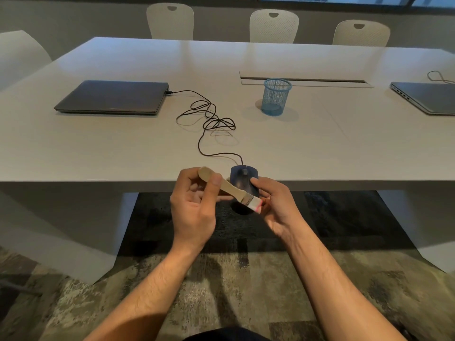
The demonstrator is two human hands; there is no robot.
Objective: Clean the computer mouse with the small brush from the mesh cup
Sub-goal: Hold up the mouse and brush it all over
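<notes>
My right hand [275, 203] cradles the mouse [243, 185] off the tabletop [147, 143] edge so my left hand [194, 205], pinching the brush [231, 190] handle, can sweep bristles across it.

No text, label, brand, number or sign could be read anywhere in the view.
</notes>
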